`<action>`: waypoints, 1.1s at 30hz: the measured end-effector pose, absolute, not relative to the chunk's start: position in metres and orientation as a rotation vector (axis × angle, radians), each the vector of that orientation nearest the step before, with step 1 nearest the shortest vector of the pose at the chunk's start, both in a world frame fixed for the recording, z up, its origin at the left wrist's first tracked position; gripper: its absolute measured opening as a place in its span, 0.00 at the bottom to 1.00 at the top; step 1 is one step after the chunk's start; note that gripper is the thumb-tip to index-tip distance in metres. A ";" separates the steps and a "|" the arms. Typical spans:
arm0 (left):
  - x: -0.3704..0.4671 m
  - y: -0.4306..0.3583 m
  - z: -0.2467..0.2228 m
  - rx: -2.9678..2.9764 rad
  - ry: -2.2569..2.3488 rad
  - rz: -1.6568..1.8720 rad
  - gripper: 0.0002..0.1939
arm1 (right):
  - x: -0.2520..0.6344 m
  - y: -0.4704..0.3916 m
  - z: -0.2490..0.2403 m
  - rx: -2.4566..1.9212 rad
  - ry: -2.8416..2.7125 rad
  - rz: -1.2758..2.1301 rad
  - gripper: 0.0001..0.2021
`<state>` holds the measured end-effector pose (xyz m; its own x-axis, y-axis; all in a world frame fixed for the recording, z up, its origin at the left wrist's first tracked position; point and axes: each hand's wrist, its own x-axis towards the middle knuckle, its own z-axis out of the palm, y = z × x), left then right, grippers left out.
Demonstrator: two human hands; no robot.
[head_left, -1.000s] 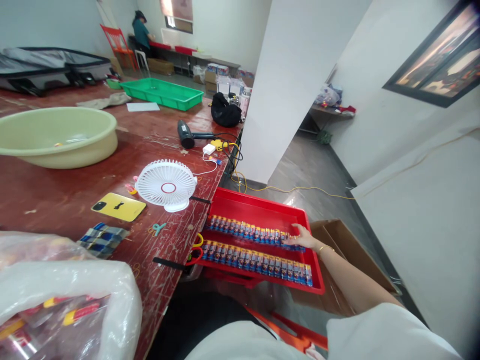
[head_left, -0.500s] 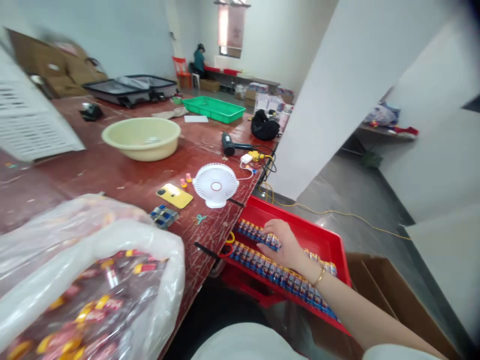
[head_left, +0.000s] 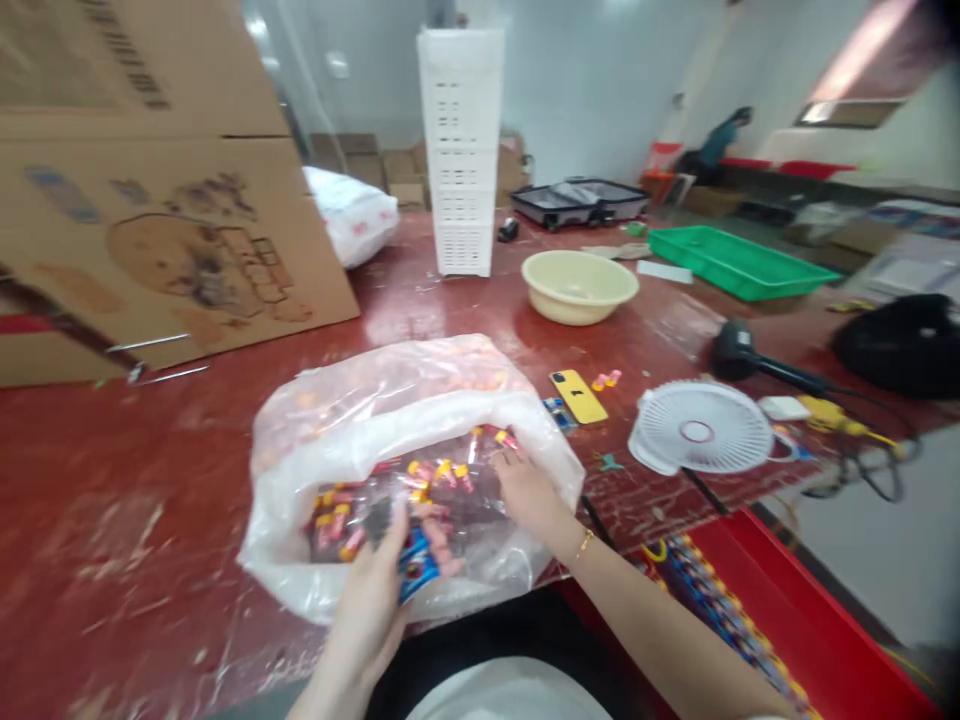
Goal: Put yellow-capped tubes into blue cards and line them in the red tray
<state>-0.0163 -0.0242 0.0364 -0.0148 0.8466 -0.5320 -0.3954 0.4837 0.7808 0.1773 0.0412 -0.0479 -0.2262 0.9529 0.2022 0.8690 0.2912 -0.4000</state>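
A clear plastic bag (head_left: pixel 420 420) with a rolled white rim lies open on the table, holding pink-and-yellow capped pieces (head_left: pixel 446 472). At its front edge my left hand (head_left: pixel 379 575) is closed around a blue packet (head_left: pixel 417 566) with pink pieces beside it. Inside the bag's right side is my right hand (head_left: pixel 529 495), its fingers bent down near a pink-and-yellow piece (head_left: pixel 507 440); blur hides whether it grips anything. Below my right forearm, a red tray (head_left: pixel 795 590) carries rows of small blue-and-yellow items (head_left: pixel 720 600).
Right of the bag are a yellow phone (head_left: pixel 579 397), a white fan (head_left: pixel 701 428) and a black hair dryer (head_left: pixel 750 355). Behind stand a cream basin (head_left: pixel 579 285), a green tray (head_left: pixel 742 262) and a white rack (head_left: pixel 463 150). A large cardboard box (head_left: pixel 180 230) stands left. A person is far back.
The view has turned left. My right hand has moved from the red tray into the bag. My left hand has come into view, holding the blue packet.
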 end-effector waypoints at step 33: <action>0.017 -0.012 0.000 0.649 1.100 0.749 0.14 | 0.197 0.017 0.019 -1.046 -1.459 0.987 0.08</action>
